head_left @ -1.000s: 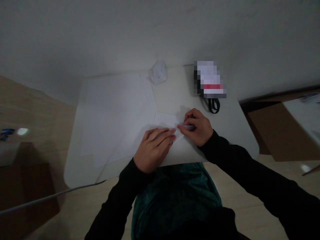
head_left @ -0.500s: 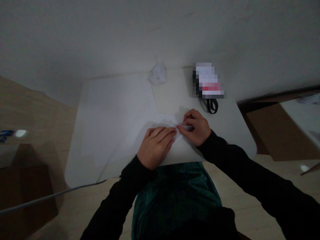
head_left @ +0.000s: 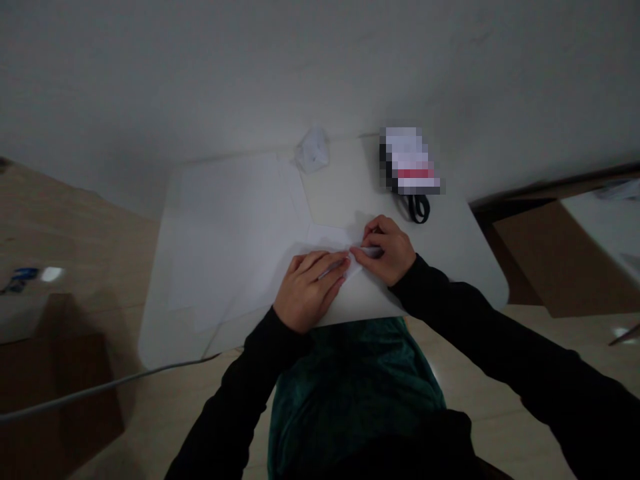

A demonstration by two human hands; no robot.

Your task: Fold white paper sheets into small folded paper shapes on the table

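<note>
A folded piece of white paper (head_left: 353, 269) lies near the front edge of the white table, between my two hands. My left hand (head_left: 311, 285) rests over its left part, with fingers closed together and their tips gripping the paper. On the other side, my right hand (head_left: 389, 252) pinches a raised flap of the same paper between thumb and fingers. The fingertips of both hands almost meet at the fold. Part of the paper is hidden under my left fingers.
Large white sheets (head_left: 230, 233) cover the left of the table (head_left: 450, 267). A crumpled whitish piece (head_left: 313, 151) sits at the back by the wall. A blurred-out item (head_left: 409, 160) with a black strap (head_left: 419, 208) lies at back right. A cable (head_left: 115, 383) runs off left.
My left fingers have shifted slightly and more of the paper shows between them. My right hand keeps its pinch on the flap. The whole view has moved a little.
</note>
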